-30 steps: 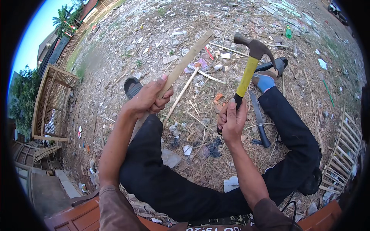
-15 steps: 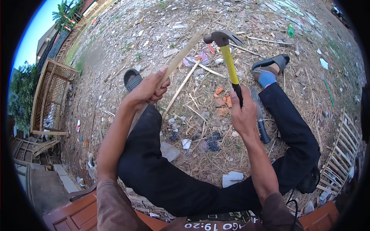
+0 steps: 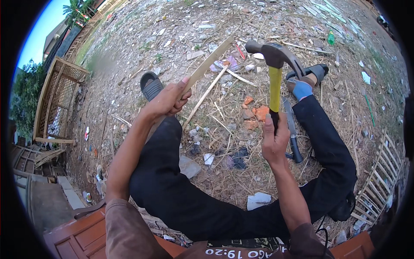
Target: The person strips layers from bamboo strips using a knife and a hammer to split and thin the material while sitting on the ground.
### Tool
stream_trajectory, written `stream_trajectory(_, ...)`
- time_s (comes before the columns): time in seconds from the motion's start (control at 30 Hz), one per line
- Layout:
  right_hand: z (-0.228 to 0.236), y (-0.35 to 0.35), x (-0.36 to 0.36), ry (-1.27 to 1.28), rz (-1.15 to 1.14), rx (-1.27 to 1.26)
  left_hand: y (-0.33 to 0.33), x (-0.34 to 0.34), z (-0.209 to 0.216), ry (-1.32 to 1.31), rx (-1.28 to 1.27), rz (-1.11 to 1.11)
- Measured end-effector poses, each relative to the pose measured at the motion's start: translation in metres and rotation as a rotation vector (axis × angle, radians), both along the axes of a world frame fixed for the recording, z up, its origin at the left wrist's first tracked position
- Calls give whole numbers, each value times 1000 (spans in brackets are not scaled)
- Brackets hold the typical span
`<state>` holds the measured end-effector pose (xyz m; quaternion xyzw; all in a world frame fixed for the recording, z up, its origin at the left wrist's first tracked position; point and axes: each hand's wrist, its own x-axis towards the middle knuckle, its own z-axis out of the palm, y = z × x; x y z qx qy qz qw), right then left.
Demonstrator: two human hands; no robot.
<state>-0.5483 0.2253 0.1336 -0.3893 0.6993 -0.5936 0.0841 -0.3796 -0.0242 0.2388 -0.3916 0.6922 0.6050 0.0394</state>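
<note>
My left hand [image 3: 169, 100] is closed round a flat wooden slat [image 3: 211, 59], which slants up and away to the right above my left knee. The slat's lower end passes behind my wrist and thigh. In my right hand [image 3: 276, 134] is a claw hammer [image 3: 275, 86] with a yellow and black handle. It stands upright, head on top, claw toward the right and striking face toward the slat's tip, with a gap between them. Beneath the hammer hand lies a long blade with a black handle [image 3: 296, 149]. Broken orange brick pieces [image 3: 255, 113] are just left of the hammer's handle.
A thin stick [image 3: 207, 96] rests on the littered ground between my legs. A lattice wooden frame [image 3: 56, 101] stands at the left, a slatted bamboo panel [image 3: 379, 177] lies at the right. Farther off are a green bottle [image 3: 330, 38] and scattered rubble. Red-brown panelled wood [image 3: 82, 235] is below me.
The hammer has swung upright and moved right, away from the slat, its head now looking larger. The slat has turned slightly, its tip shifting a little right.
</note>
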Motion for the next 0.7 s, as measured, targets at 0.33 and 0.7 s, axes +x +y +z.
stream_trajectory(0.33,-11,-12,-10,-90,-79,-92,0,-6,-5,-72,-72,-108)
stream_trajectory(0.7,-32,-7,-9,-40,19,-65,1,-4,-4,-16,-66,-66)
